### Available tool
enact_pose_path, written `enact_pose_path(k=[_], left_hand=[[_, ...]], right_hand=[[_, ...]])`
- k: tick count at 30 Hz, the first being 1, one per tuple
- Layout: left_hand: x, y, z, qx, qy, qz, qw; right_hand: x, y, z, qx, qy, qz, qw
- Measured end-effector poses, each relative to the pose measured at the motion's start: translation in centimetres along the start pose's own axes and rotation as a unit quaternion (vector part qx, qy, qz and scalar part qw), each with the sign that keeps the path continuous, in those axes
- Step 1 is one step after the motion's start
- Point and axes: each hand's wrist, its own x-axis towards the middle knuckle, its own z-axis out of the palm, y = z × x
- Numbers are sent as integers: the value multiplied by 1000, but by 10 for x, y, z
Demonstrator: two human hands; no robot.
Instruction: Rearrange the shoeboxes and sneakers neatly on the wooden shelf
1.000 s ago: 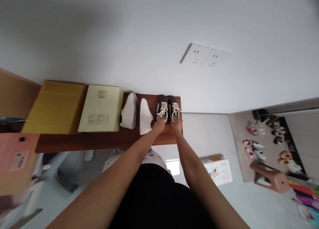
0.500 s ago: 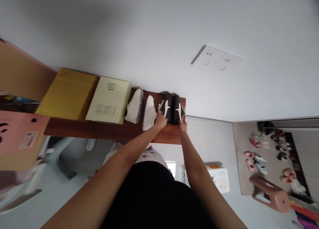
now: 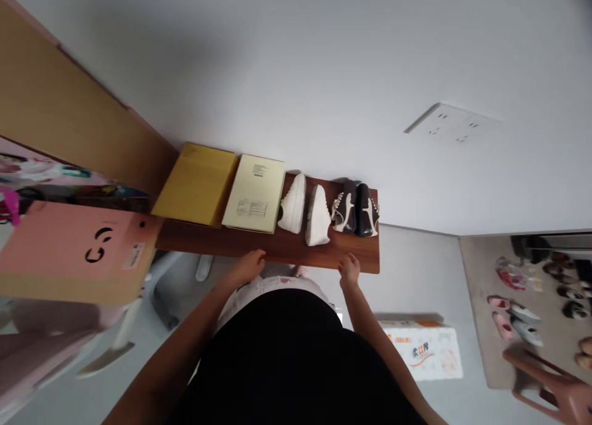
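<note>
At far left there is a pink box (image 3: 76,246) with black marks. Next, on the wooden shelf (image 3: 303,252) along the wall, stands a mustard box (image 3: 198,184). The left hand (image 3: 250,266) is at the front edge, its fingers loosely bent and apart from the boxes; whether it touches the shelf, I cannot tell. Then come a cream box (image 3: 255,193) and two white shoes (image 3: 318,218). The right hand (image 3: 349,268), also relaxed, is just before the dark shoes (image 3: 365,218), which lie close together near the right end. Further right, a white package (image 3: 430,357) is on the floor.
</note>
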Motion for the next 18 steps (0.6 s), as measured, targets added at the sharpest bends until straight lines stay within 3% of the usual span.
enact_pose_path(k=[3,6,10,14,18], left_hand=[[-12,-48,-28,-18,33,-30,999],[-18,-78,-50,-23,40,-40,998],[-22,-96,-77,-45,50,6,998],[-28,-110,-110,-96,93,28,991],[-31,-135,-144,-141,193,-7,971]], right_hand=[[-43,6,46,29,-30,43,998],[-88,0,103,58,-85,51,993],[-145,-14,168,72,-204,61,975],[-193,-18,210,15,-335,103,937],[-226,-9,244,-67,-359,125,923]])
